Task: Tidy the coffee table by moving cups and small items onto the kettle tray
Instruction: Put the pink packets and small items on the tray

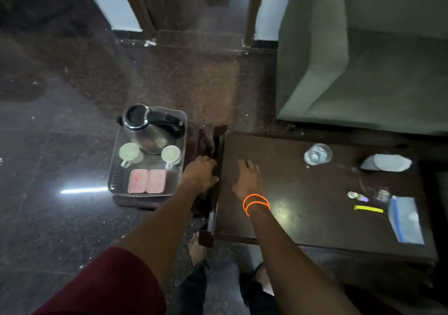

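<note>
Right hand (247, 180) lies flat on the surface (303, 217), fingers straight and holding nothing; left hand (200, 174) sits at the surface's left edge, its fingers curled over that edge. The glass (317, 154) stands well to the right of the right hand, the small items (363, 198) farther right still, so the right hand is the nearer. The tray (114, 184), with kettle (150, 130) and two cups (129, 153), lies on the opposite side, just beyond the left hand
</note>
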